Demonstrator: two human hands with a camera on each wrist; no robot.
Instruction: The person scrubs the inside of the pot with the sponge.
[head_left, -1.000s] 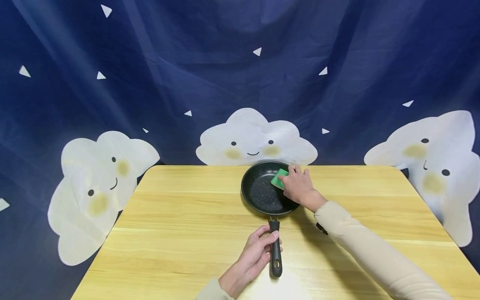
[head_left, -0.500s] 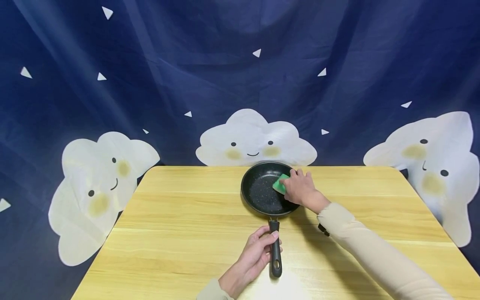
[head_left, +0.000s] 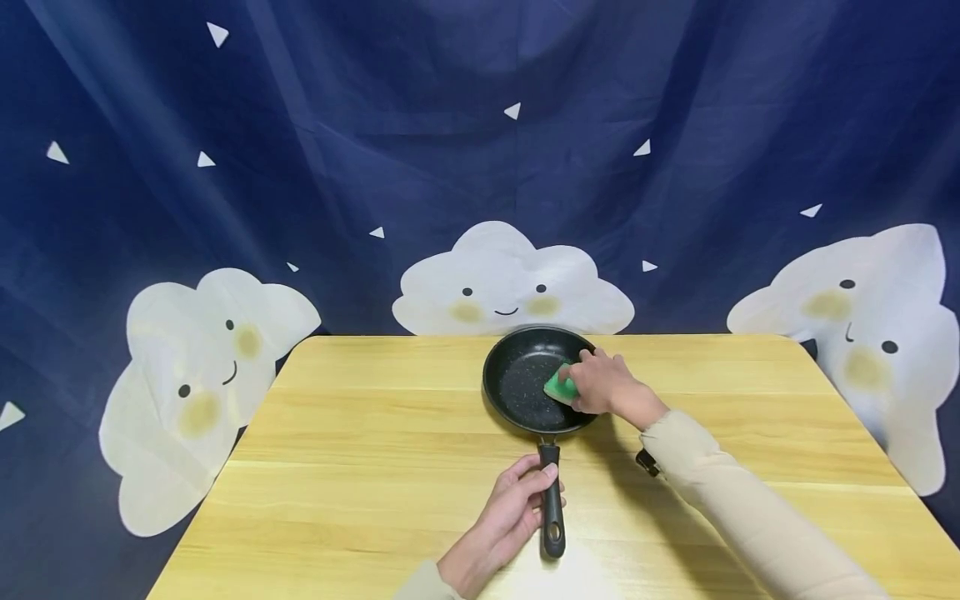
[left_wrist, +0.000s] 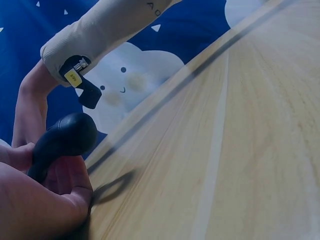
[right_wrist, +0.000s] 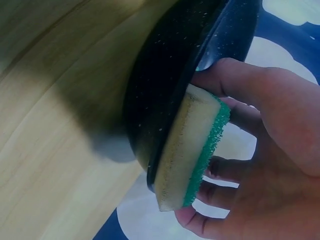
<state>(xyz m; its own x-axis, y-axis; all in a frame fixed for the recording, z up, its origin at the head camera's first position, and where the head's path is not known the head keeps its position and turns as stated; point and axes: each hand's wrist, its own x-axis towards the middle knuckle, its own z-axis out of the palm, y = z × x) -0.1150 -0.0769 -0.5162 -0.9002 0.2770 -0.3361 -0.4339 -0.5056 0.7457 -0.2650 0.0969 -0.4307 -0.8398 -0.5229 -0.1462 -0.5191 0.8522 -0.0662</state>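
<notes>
A black speckled frying pan (head_left: 517, 387) lies near the table's far edge, its handle (head_left: 553, 521) pointing toward me. My left hand (head_left: 506, 512) grips that handle, thumb on top and fingers beneath. The left wrist view has the rounded handle end (left_wrist: 70, 132) rising from the hand. Inside the pan, on its right side, my right hand (head_left: 606, 385) holds a sponge (head_left: 558, 387) with a green scouring face. In the right wrist view the sponge's cream side (right_wrist: 177, 150) faces the pan and its green layer faces the palm. Part of the pan's right rim is hidden by the right hand.
A light wood-grain table (head_left: 360, 467) extends on both sides of the pan. Behind it hangs a dark blue curtain (head_left: 420, 108) with white clouds and triangles. A small black device (head_left: 648, 462) sits at the right sleeve cuff.
My right hand and the sponge have slid toward the near side of the pan, along its right part. The left hand keeps its grip on the handle, and the pan stays in place.
</notes>
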